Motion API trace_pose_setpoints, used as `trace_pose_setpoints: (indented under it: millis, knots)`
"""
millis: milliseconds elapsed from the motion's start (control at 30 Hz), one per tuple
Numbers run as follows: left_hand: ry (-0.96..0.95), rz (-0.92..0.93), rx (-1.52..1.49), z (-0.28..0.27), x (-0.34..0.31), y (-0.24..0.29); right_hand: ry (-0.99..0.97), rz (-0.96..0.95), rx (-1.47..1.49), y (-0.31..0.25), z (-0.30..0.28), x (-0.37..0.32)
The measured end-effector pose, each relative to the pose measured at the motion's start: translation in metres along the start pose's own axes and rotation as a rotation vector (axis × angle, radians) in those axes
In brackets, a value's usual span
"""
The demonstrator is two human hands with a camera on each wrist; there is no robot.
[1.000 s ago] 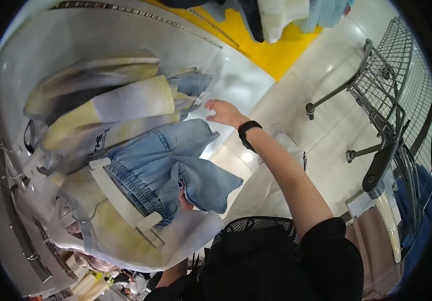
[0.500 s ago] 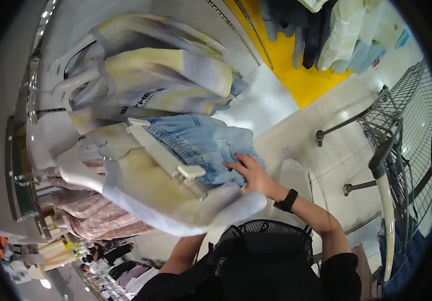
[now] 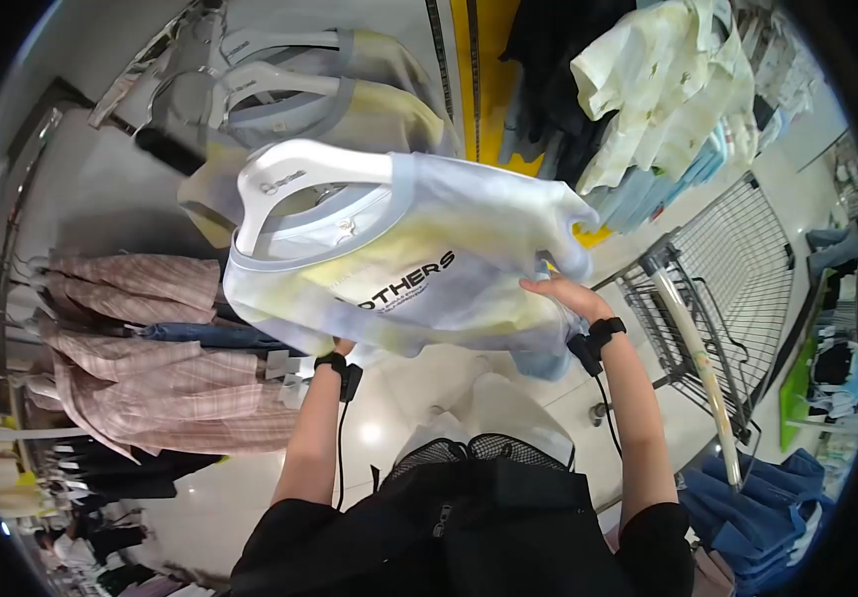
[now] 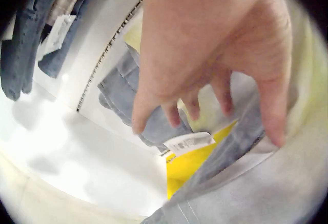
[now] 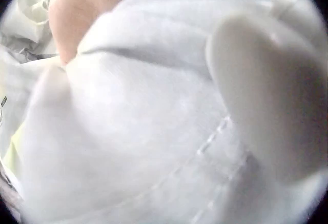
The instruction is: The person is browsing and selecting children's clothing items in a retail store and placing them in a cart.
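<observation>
A yellow and lavender tie-dye T-shirt (image 3: 419,234) with dark lettering hangs on a white hanger (image 3: 309,159), its front turned up towards me. Pale blue denim shorts (image 3: 543,364) show below its hem. My right hand (image 3: 570,295) grips the shirt's side near the sleeve, thumb lying over the cloth. Most of my left hand (image 4: 215,44) is hidden under the shirt in the head view. The left wrist view shows its fingers spread and extended, with the thumb against the cloth beside a grey-blue denim edge (image 4: 218,157).
Matching tie-dye shirts (image 3: 389,104) hang behind on the rack. Pink plaid shirts (image 3: 150,388) hang at the left. A wire shopping cart (image 3: 717,289) stands at the right, near blue denim garments (image 3: 757,507). Pale patterned shirts (image 3: 658,90) hang at the back right.
The T-shirt has swung round and up, front now showing, and the shorts that lay over it are mostly beneath. My right hand went from the shorts to the shirt's side. The view has turned.
</observation>
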State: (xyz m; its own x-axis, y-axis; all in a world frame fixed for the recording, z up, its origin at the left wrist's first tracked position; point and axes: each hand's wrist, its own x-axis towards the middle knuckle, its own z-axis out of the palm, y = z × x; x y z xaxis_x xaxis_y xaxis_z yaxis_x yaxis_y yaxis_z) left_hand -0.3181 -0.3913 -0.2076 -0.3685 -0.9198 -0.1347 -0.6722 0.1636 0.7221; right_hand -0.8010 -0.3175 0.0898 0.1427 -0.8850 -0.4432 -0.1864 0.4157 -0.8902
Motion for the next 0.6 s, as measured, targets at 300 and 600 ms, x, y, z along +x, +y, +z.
trace_pose_setpoints:
  millis: [300,600]
  knots:
    - [-0.254,-0.059,-0.484,0.071,-0.036,0.128,0.367,-0.269,-0.409,0.048,0.054,-0.008]
    - [-0.247,-0.015,-0.666,-0.001,-0.083,0.232,-0.025,-0.309,-0.478,0.021,0.218,-0.016]
